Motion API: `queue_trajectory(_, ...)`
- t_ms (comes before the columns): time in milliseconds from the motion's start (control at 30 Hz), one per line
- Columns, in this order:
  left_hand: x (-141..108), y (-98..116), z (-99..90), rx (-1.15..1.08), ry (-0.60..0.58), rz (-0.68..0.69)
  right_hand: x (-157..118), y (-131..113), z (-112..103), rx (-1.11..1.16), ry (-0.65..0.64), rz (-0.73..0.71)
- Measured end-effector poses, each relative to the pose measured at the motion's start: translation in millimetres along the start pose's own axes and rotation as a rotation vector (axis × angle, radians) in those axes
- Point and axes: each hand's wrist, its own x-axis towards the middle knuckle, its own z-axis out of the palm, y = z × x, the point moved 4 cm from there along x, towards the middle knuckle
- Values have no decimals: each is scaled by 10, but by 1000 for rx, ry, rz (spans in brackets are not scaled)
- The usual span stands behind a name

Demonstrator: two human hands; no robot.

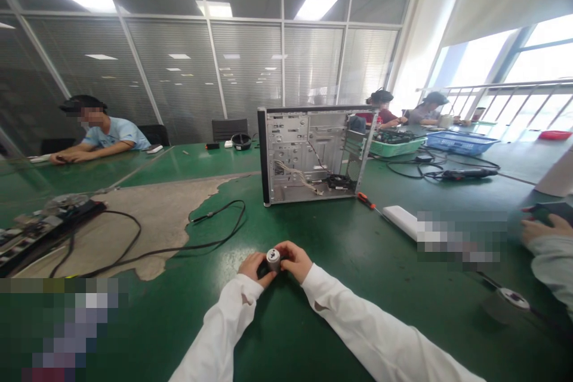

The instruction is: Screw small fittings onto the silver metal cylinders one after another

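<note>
A small silver cylinder [273, 260] stands upright between my two hands, low in the middle of the view. Its pale round top carries a few dark marks. My left hand [254, 267] has its fingers curled against the left side. From the right, my right hand [294, 260] grips the other side, with thumb and fingers closed in. Something dark shows beside the cylinder between my fingers, too small to name. Beyond my hands, an open computer case [290, 191] stands on the green table [250, 322], with a black fan [339, 181] and loose wires inside.
An orange screwdriver [366, 200] and a white power strip [403, 221] lie to the right. A black cable [219, 243] crosses brown sheeting [168, 209]. Green [396, 148] and blue [461, 142] baskets stand farther back. Another person's hand [548, 230] is at the right edge.
</note>
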Motion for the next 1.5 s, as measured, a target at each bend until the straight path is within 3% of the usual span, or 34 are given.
queue_trajectory(767, 8, 41, -18, -22, -30, 7, -33, -54, -9, -185, -8, -15)
queue_trajectory(1500, 2, 19, 4, 11, -28, -20, -163, -309, 45, -386, -21, -207)
